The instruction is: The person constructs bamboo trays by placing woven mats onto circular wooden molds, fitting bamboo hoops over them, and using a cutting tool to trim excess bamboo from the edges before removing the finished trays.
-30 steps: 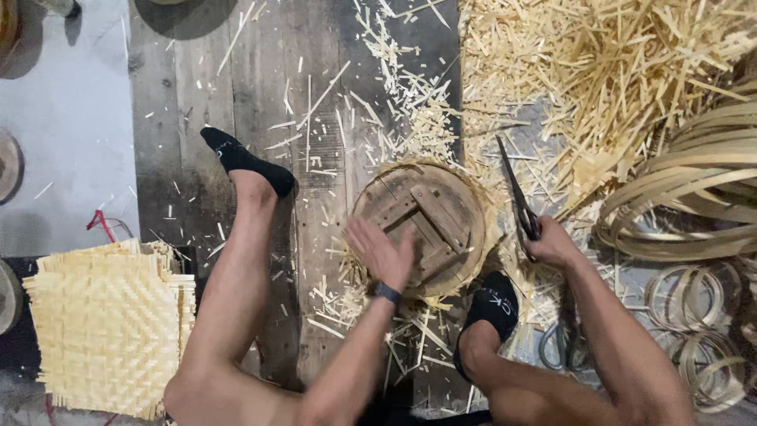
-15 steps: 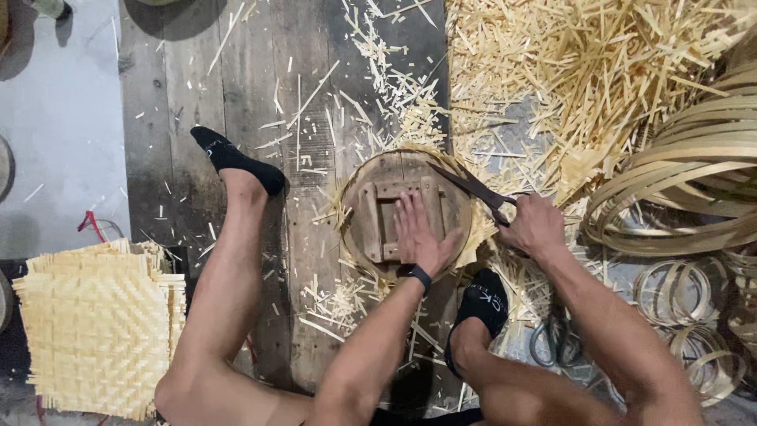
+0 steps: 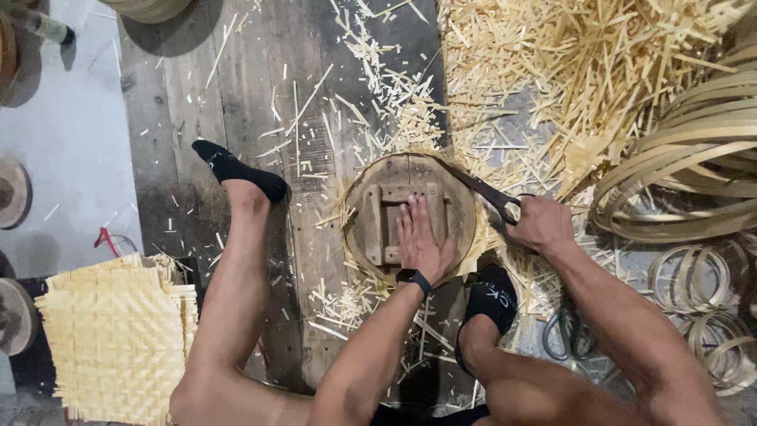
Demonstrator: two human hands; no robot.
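A round wooden mould (image 3: 378, 213) with a square frame of battens on top lies on the plank floor between my legs, with a fringe of woven bamboo sticking out around its rim. My left hand (image 3: 422, 241), a dark watch at its wrist, presses flat on the mould's middle. My right hand (image 3: 540, 223) grips large dark shears (image 3: 481, 189), whose blades lie along the mould's upper right edge at the bamboo fringe.
A stack of woven bamboo mats (image 3: 110, 339) lies at the lower left. Cut bamboo slivers (image 3: 583, 71) are heaped at the upper right, beside coiled bamboo strips (image 3: 694, 158) and small hoops (image 3: 694, 276). My feet wear black socks (image 3: 236, 170).
My left hand has slid from the mould's lower left edge to its middle and flattened. My right hand has swung the shears from upright down onto the mould's upper right rim.
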